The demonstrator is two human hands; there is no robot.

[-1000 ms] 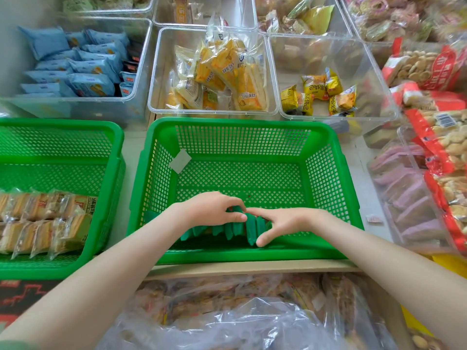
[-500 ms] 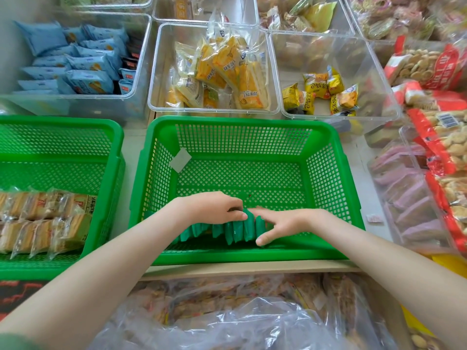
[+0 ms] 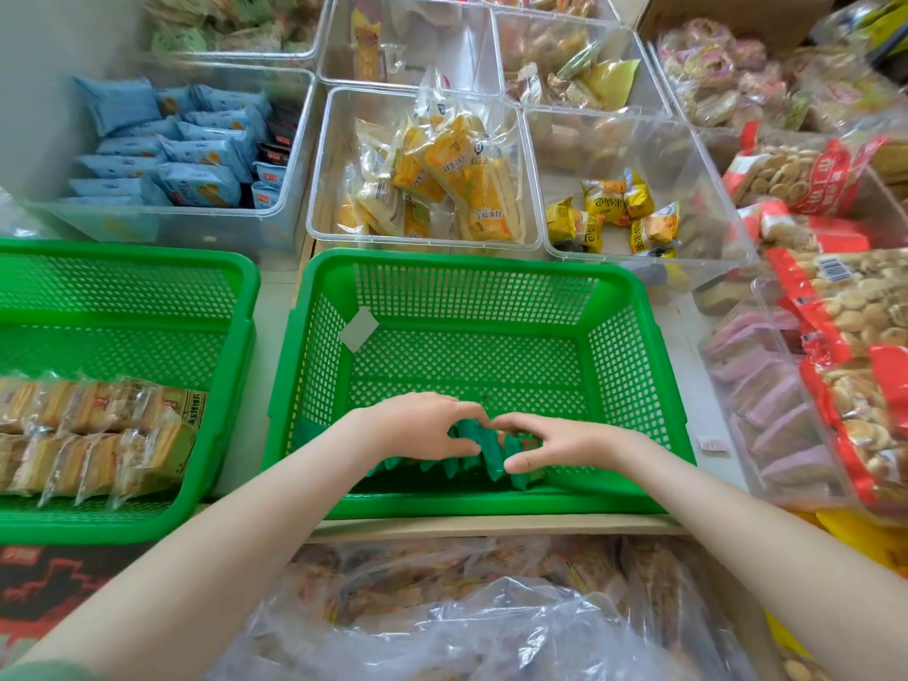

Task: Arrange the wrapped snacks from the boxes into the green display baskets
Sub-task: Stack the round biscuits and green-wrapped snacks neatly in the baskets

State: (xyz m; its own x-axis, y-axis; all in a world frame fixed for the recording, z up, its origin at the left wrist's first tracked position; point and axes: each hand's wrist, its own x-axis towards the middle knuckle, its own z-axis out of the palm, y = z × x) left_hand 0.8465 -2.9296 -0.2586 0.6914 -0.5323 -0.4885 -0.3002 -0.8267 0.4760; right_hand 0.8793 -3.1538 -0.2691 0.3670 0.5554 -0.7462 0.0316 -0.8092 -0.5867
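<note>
Green snacks (image 3: 491,459) stand on edge in a row along the basket's (image 3: 467,262) near wall, with the row's long axis running left to right. Your left hand (image 3: 422,430) and right hand (image 3: 557,444) each pinch the row's right end, fingertips almost meeting above it. The unfilled stretch of that wall lies rightward, nearest your right hand.

Left hand (image 3: 417,427) and right hand (image 3: 565,442) in middle basket (image 3: 471,260), gripping from either end a row of green snacks (image 3: 491,454) on edge along near wall; left basket (image 3: 123,253) holds cracker packs (image 3: 98,435).
</note>
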